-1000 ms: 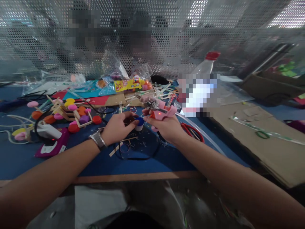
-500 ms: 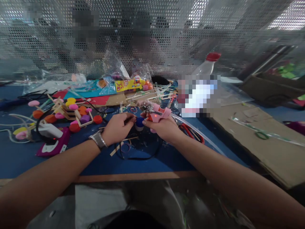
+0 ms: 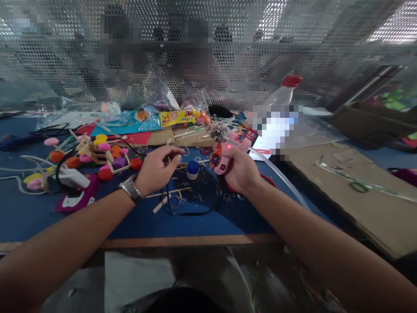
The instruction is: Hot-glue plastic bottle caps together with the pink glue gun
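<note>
My right hand [image 3: 241, 167] is wrapped round a pink hot glue gun [image 3: 224, 161] with a lit red light; its nozzle end points away and to the left. A clear glue stick [image 3: 283, 171] trails from its back. My left hand [image 3: 159, 167], wearing a metal-banded watch [image 3: 131, 188], hovers over the table with thumb and fingers apart, holding nothing. Between the hands stands a small blue-and-white bottle cap piece [image 3: 193, 168], touched by neither. Thin wooden sticks [image 3: 163, 203] and a small purple ring [image 3: 174, 201] lie nearer me.
A stick structure with coloured discs [image 3: 97, 152] stands left, beside a purple power strip [image 3: 76, 198] with a white plug. Behind are a yellow packet [image 3: 179, 117], coloured card and plastic bags. Right are a lit screen [image 3: 273, 132], a red-capped bottle [image 3: 282, 93] and cardboard [image 3: 365, 208].
My right hand has drawn the glue gun away to the right from the blue-and-white piece. My left hand has pulled back slightly left and its fingers have parted.
</note>
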`<state>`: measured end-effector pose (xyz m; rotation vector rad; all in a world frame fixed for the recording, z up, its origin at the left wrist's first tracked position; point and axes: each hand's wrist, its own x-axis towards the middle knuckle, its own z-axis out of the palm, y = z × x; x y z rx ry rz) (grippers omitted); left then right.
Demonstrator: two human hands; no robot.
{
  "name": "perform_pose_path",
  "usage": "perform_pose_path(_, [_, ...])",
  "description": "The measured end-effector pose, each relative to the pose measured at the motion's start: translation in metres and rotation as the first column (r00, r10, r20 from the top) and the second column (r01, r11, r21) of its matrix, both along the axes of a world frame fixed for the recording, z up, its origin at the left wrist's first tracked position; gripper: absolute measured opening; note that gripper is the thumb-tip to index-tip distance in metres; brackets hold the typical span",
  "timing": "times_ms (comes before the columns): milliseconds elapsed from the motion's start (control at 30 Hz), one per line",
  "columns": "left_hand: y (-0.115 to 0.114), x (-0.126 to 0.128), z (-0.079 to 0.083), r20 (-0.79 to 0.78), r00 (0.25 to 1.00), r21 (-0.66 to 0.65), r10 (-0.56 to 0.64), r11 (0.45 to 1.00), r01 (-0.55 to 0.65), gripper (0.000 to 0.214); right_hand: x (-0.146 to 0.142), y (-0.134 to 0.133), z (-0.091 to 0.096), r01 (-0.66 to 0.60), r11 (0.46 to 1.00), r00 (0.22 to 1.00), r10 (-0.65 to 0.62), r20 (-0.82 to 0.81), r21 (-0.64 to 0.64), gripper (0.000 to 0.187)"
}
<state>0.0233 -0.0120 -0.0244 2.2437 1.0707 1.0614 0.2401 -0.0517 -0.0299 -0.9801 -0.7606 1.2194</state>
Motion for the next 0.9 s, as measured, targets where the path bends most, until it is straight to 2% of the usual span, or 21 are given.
perform_pose_path(133, [0.005,-0.003,0.001,0.152,0.986,-0.005,0.065,0.998,-0.065,0.024,0.004,0.003,0.001,-0.003,1.0,1.0,0.002,-0.01,-0.026,0.026])
perform_pose_path(233, [0.01,-0.004,0.001,0.209,0.971,-0.032,0.117,0.993,-0.112,0.022,0.004,0.004,0.001,-0.01,1.0,1.0,0.011,0.025,-0.02,0.033])
perform_pose_path(467, [0.019,-0.007,-0.001,0.31,0.941,-0.078,0.134,0.99,-0.116,0.018,0.006,0.004,-0.005,-0.068,0.998,0.954,0.069,0.292,-0.015,0.028])
perform_pose_path(567, [0.017,-0.007,0.0,0.29,0.946,-0.06,0.143,0.99,-0.131,0.017,0.008,0.004,-0.006,-0.097,0.993,0.933,0.116,0.34,-0.07,0.032])
perform_pose_path(667, [0.013,-0.007,0.0,0.185,0.975,-0.01,0.12,0.993,-0.12,0.017,0.009,0.003,-0.006,-0.081,0.99,0.905,0.12,0.408,-0.112,0.031])
perform_pose_path(767, [0.01,-0.006,0.001,0.099,0.991,0.038,0.093,0.995,-0.098,0.017,0.008,0.003,-0.005,-0.067,0.993,0.881,0.104,0.461,-0.096,0.029])
perform_pose_path(900, [0.012,-0.008,0.001,0.079,0.991,0.062,0.105,0.992,-0.11,0.018,0.008,0.004,-0.002,-0.05,0.997,0.9,0.068,0.43,-0.053,0.033])
